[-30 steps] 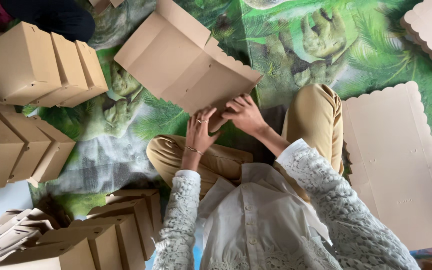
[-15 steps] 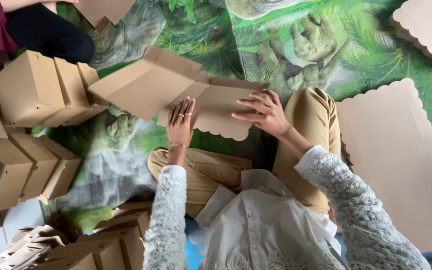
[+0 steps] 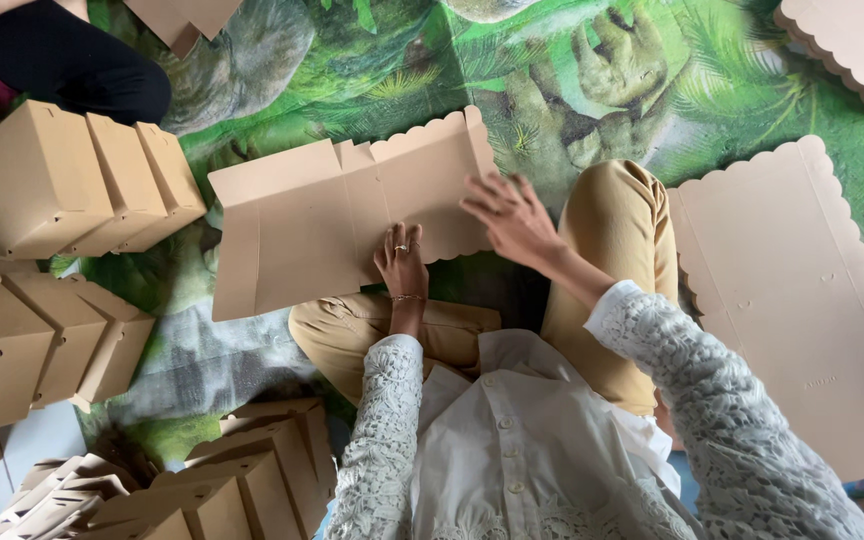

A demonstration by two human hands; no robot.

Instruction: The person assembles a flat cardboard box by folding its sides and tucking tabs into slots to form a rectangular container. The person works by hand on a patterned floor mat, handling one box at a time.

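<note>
Brown scalloped cardboard sheet [image 3: 322, 225] lies unfolded, creased; left hand [image 3: 402, 262] flat, right hand [image 3: 512, 215] spread.

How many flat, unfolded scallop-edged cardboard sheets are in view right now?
3. One flat sheet under the left hand, with the right hand over its edge; one on the floor at right; one at the top right corner. Stacked sheets may hide beneath.

The left hand [image 3: 401, 262] presses flat on an unfolded cardboard sheet [image 3: 322, 225] with a scalloped edge; the right hand [image 3: 512, 215] hovers open beside it, folded boxes [image 3: 62, 180] stacked nearby.
</note>
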